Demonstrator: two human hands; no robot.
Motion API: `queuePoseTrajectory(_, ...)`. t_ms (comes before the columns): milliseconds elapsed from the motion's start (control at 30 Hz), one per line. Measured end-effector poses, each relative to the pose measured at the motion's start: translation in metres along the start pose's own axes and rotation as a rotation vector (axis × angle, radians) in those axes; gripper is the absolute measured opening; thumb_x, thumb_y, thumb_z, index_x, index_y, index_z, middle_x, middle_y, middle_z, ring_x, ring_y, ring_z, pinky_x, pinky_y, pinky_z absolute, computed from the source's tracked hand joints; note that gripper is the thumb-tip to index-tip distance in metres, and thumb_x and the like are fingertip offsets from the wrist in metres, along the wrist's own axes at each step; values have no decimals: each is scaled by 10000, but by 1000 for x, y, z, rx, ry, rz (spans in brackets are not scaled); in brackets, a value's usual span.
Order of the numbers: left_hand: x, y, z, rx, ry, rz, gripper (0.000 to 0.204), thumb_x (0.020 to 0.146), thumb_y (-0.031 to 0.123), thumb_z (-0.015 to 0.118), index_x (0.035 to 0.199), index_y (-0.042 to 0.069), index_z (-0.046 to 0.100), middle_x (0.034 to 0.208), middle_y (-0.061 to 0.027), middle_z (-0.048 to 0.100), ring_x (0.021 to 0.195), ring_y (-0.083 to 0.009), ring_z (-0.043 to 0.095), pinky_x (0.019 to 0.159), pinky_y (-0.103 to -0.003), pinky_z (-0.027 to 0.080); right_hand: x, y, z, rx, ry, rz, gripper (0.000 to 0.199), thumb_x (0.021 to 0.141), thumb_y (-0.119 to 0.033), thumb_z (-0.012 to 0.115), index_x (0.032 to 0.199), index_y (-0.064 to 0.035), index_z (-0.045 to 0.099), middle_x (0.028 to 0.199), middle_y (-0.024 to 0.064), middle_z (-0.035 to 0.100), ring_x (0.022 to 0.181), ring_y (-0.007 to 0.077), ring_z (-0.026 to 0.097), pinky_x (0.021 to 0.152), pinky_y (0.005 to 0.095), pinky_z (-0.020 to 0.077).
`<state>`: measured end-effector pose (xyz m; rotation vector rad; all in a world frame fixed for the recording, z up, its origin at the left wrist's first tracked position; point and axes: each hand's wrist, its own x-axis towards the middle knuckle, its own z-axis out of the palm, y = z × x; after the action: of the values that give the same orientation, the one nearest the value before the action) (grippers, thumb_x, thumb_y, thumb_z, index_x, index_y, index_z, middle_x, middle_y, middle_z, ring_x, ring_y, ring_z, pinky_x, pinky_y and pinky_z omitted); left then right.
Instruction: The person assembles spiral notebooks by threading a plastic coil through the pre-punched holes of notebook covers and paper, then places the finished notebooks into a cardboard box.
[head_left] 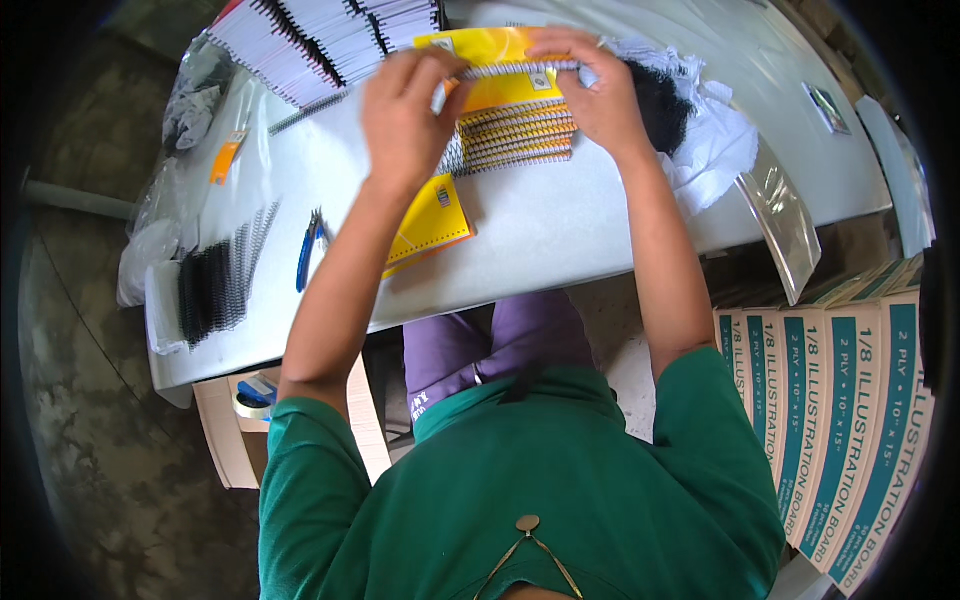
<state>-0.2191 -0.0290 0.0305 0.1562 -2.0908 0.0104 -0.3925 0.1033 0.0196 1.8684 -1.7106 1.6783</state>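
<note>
A yellow spiral notebook (505, 92) lies at the far side of the table, its pale coil running crosswise. My left hand (408, 112) is closed at the coil's left end, slightly blurred. At the right end my right hand (603, 98) grips the notebook, thumb below the coil and fingers over it. Under and in front of it sits a stack of coil-bound notebooks (515, 135) with their spines toward me. Nearer, beside my left forearm, is a yellow notebook (432, 222) with a row of punched holes along its edge and no coil visible.
Blue-handled pliers (305, 258) and black coils (212, 288) lie at left. Behind them are an orange tag (228, 158) and stacked black-coiled notebooks (290, 50). A black coil heap (655, 108) rests on white plastic (715, 150) at right. Cartons (830, 400) stand below, right.
</note>
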Motion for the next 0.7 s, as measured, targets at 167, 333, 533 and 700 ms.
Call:
queuePoseTrajectory(167, -28, 22, 2, -80, -268, -212, 344, 742, 212, 708, 1042, 72, 614, 1014, -110, 619, 938, -288, 572, 826, -369, 454, -37, 29, 5, -67, -53, 195, 535, 718, -21, 511, 1245, -111, 509, 1271, 178, 497, 1222, 294, 439, 1029, 340, 319)
queuePoseTrajectory(333, -45, 34, -87, -38, -939, -368, 449, 711, 197, 722, 1112, 59, 572, 1139, -143, 573, 1051, -299, 545, 908, -375, 422, -86, -40, 22, 275, 190, 166, 517, 762, 1, 458, 1279, 17, 433, 1271, 191, 493, 1255, 263, 400, 1046, 341, 276)
queuePoseTrajectory(533, -114, 66, -117, -25, -588, -522, 244, 815, 88, 606, 1042, 2, 584, 919, -177, 634, 809, -284, 639, 648, -339, 508, -146, -129, 88, 271, -250, 236, 765, 725, -103, 624, 1380, 12, 245, 1427, 203, 250, 1338, 378, 194, 1079, 444, 181)
queuePoseTrajectory(700, -84, 83, -151, -560, -490, -981, 252, 937, 158, 469, 1007, -49, 595, 860, -137, 645, 815, -106, 540, 742, -287, 454, -140, -134, 122, 74, 115, 41, 431, 764, -99, 651, 1156, 28, 522, 1195, 187, 536, 1138, 307, 511, 997, 435, 342)
